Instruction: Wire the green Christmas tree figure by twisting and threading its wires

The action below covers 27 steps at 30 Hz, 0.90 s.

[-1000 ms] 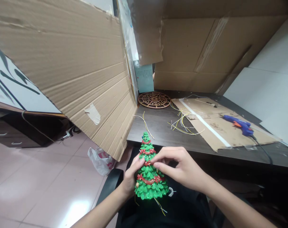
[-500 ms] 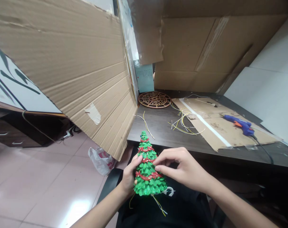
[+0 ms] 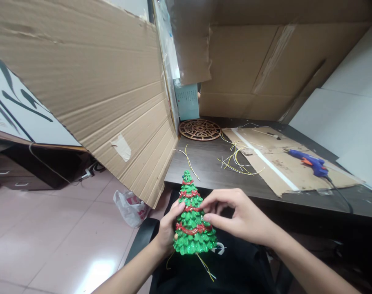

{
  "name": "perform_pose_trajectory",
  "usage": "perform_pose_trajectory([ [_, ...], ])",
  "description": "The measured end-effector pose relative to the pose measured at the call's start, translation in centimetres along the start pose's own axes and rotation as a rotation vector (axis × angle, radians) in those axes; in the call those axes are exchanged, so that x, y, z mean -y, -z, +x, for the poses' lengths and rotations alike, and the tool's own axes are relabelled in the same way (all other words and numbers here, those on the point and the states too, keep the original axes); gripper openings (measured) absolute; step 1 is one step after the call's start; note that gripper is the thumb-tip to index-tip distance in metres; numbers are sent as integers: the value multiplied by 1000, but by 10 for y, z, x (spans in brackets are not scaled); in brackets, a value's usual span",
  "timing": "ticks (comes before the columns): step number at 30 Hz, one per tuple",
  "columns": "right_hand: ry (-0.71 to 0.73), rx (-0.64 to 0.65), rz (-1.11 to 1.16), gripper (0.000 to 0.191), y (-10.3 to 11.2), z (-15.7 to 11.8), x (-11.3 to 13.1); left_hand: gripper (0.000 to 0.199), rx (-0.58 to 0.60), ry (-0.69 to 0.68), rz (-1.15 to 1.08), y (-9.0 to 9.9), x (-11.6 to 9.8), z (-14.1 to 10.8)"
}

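Note:
A green tree figure [image 3: 192, 222] with red garlands stands upright above my lap, its tip toward the desk. My left hand [image 3: 170, 222] is wrapped round its left side, the thumb on its front. At the tree's right side, my right hand [image 3: 231, 212] has its thumb and forefinger bent close together by the surface; a tiny pale thing shows at the thumb tip, too small to name. Yellow and white wires [image 3: 206, 267] hang from under the tree's base.
On the dark desk [image 3: 201, 157] lie loose yellow and white wires [image 3: 235, 159], a round openwork plate [image 3: 200, 130] and a cardboard sheet [image 3: 265, 157] with a blue glue gun [image 3: 311, 161]. A cardboard panel [image 3: 112, 94] rises at the left. A plastic bag [image 3: 131, 208] lies on the floor.
The tree has turned or shifted very slightly right and down in my left hand. My right thumb has moved a little to the right, and a small pale spot now shows beside it.

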State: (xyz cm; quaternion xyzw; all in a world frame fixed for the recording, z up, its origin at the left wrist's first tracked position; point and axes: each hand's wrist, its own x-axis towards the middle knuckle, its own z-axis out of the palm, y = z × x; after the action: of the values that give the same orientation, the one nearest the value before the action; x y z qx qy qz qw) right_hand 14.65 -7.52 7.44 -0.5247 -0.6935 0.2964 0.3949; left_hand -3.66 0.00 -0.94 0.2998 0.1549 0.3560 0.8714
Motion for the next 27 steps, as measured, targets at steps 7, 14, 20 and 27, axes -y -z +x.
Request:
perform_pose_trajectory([
  [7, -146, -397, -645, 21, 91, 13, -39, 45, 28, 126, -76, -3, -4, -1],
  [14, -227, -180, -858, 20, 107, 31, -92, 38, 134, 145, -122, 3, -6, 4],
  [20, -149, -213, -808, 20, 111, 27, -76, 41, 233, 224, -133, 3, -6, 5],
  [27, -114, -821, -360, 41, 131, -5, -30, 59, 218, 223, -172, 2, -7, 3],
])
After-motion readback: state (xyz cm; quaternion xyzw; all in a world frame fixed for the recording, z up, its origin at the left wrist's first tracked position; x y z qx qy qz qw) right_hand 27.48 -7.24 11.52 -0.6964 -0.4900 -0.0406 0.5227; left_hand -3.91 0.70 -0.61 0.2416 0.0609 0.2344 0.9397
